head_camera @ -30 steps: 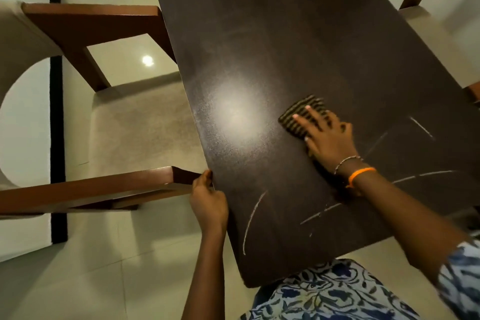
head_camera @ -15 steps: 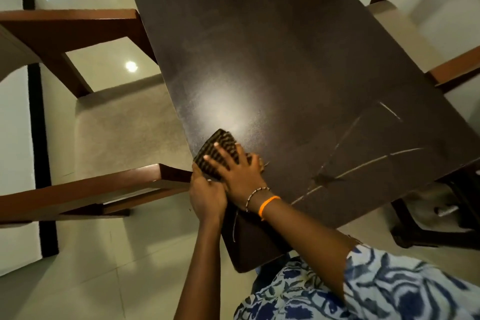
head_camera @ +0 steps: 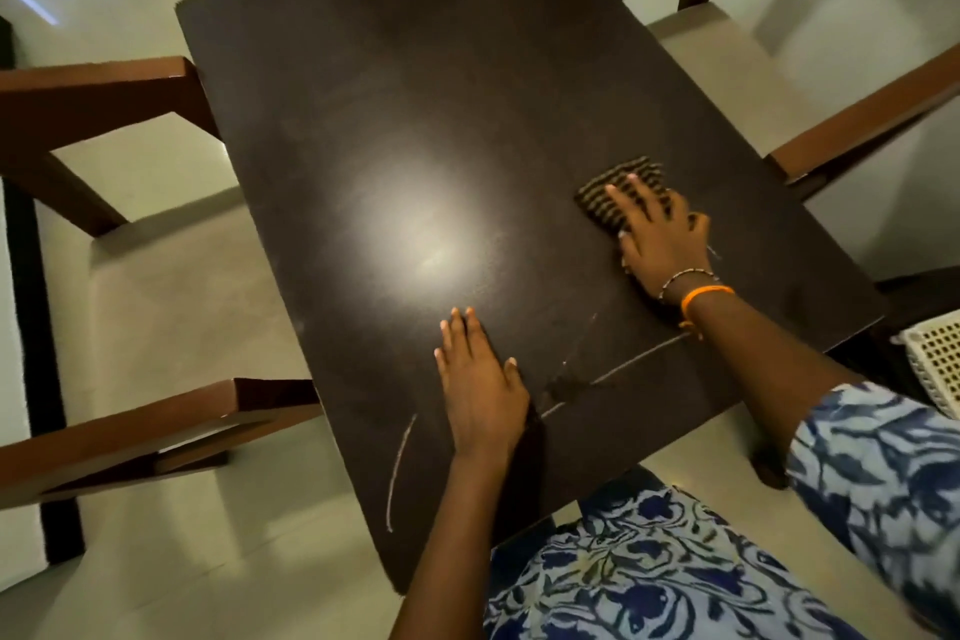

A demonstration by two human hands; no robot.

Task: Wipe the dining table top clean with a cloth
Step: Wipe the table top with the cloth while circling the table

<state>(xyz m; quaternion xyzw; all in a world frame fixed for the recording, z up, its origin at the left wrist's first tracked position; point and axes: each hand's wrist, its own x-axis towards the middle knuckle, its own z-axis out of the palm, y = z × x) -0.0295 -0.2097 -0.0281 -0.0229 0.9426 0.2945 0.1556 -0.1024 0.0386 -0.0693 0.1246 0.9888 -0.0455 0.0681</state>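
The dark brown dining table top (head_camera: 415,120) fills the middle of the view, with a bright glare patch at its centre. A striped brown cloth (head_camera: 615,185) lies flat near the table's right edge. My right hand (head_camera: 660,239) presses down on the cloth, fingers spread over it. My left hand (head_camera: 480,385) rests flat on the table near the front edge, palm down, holding nothing. Pale chalky streaks (head_camera: 400,468) mark the surface near the front edge, one left of my left hand and one running between my two hands.
Wooden chairs with beige seats stand on the left (head_camera: 156,291) and on the right (head_camera: 831,83) of the table. A white perforated basket (head_camera: 935,359) shows at the right edge. The floor is pale tile.
My right hand slid the cloth from the table's left edge over to the right side. My left hand let go of the left edge and now lies flat on the table top.
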